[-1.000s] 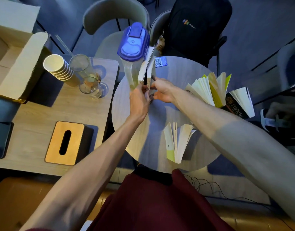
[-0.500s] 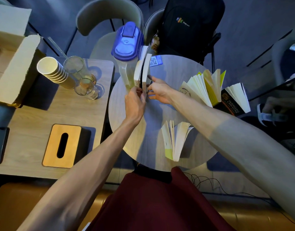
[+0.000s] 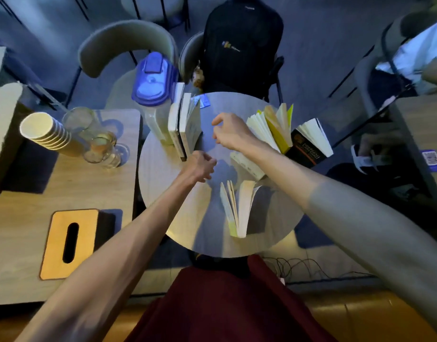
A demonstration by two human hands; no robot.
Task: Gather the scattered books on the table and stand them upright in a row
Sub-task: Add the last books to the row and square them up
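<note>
L hand (image 3: pixel 199 166), R hand (image 3: pixel 231 133) leave books (image 3: pixel 181 124); titles illegible.

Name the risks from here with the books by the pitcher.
1. The two upright books are propped only by the pitcher; neither the left hand nor the right hand grips them, so they may topple.
2. The pitcher stands near the round table's edge; pushing more books against it might shove it off.
3. The right forearm lies close by the splayed yellow book and might knock it over.

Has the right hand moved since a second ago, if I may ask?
Yes. The right hand has drawn rightward, off the upright books beside the pitcher.
</note>
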